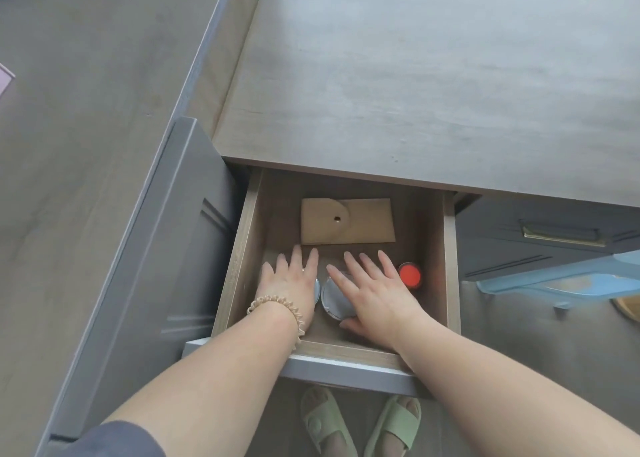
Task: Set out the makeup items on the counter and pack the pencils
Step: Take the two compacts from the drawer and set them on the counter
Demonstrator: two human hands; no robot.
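Both my hands are inside an open wooden drawer (pixel 450 266) under the counter (pixel 398 76). My left hand (pixel 291 283), fingers spread, lies over a round clear-lidded jar (pixel 316 289) that it mostly hides. My right hand (pixel 372 290), fingers also spread, rests on a second round clear-lidded jar (pixel 332 299), thumb beside its near edge. A small container with a red-orange top (pixel 410 275) stands just right of my right hand. A flat tan pouch with a snap flap (pixel 346 221) lies at the back of the drawer. No pencils are visible.
The grey counter top stretches beyond the drawer. A grey cabinet door (pixel 166 249) stands open to the left. At right is another drawer front with a brass handle (pixel 561 233) and a light blue plastic object (pixel 568 280). My feet in green slippers (pixel 360 422) are below.
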